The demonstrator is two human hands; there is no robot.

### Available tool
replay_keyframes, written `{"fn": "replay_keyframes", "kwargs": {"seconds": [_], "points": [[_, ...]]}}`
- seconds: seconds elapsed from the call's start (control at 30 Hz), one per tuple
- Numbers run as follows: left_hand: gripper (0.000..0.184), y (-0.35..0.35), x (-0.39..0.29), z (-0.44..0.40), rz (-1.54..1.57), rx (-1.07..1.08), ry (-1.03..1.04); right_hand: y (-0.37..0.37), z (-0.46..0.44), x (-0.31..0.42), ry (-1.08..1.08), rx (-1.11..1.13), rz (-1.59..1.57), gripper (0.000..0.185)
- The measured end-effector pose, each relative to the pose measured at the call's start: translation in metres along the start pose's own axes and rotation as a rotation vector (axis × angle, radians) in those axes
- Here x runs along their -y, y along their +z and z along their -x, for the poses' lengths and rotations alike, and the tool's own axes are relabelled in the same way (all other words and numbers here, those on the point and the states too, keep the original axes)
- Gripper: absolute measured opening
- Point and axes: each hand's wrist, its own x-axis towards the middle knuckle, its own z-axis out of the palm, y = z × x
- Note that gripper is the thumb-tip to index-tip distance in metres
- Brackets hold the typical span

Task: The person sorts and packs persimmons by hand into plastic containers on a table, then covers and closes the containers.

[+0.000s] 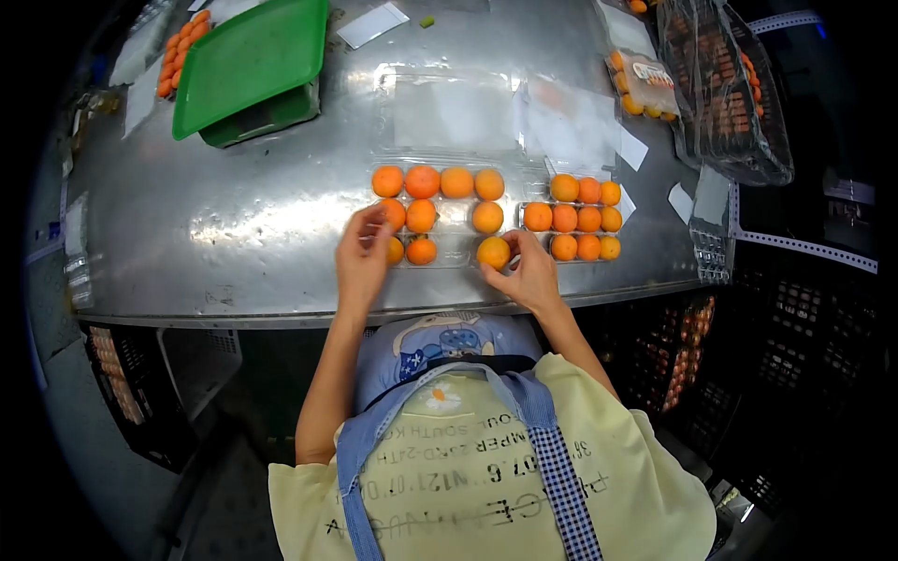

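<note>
In the head view, an open clear plastic clamshell tray (454,251) lies in front of me, with several small orange fruits in rows. My left hand (363,254) is at its left edge, fingers apart and curled, the fingertips against an orange fruit (393,214) in the middle row. Its thumb partly covers the fruit below. At the front right corner, my right hand (529,271) pinches another orange fruit (493,251) between thumb and fingers. A second clear tray (546,252), full of similar fruits, stands just right of that hand.
A green tray (251,65) tops a container at the back left, beside more packed fruits (183,51). Back right are a closed labelled fruit pack (645,84) and a plastic-wrapped black crate (725,93). Paper slips (372,25) lie on the metal table (234,271). Dark crates (786,327) stand below right.
</note>
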Motion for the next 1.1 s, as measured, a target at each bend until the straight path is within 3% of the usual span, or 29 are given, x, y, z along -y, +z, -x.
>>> {"fn": "replay_keyframes", "kwargs": {"seconds": [0.1, 0.3, 0.43, 0.73, 0.93, 1.1], "points": [[0.034, 0.024, -0.027, 0.016, 0.403, 0.477, -0.277, -0.011, 0.001, 0.018, -0.132, 0.015, -0.280, 0.051], [0.045, 0.044, -0.046, 0.025, 0.867, 0.736, -0.440, -0.034, -0.001, 0.045, -0.285, 0.070, -0.342, 0.053], [0.049, 0.042, -0.042, 0.025, 1.014, 0.689, -0.577, -0.032, -0.003, 0.041, -0.268, 0.043, -0.573, 0.047], [0.049, 0.039, -0.032, 0.026, 1.143, 0.690, -0.681, -0.026, -0.006, 0.030, -0.112, 0.072, -0.687, 0.035], [0.046, 0.039, -0.027, 0.029, 1.107, 0.695, -0.580, -0.031, -0.009, 0.036, -0.298, 0.069, -0.559, 0.047], [0.038, 0.042, -0.042, 0.031, 1.023, 0.611, -0.522, -0.036, -0.011, 0.045, -0.332, 0.097, -0.454, 0.055]]}}
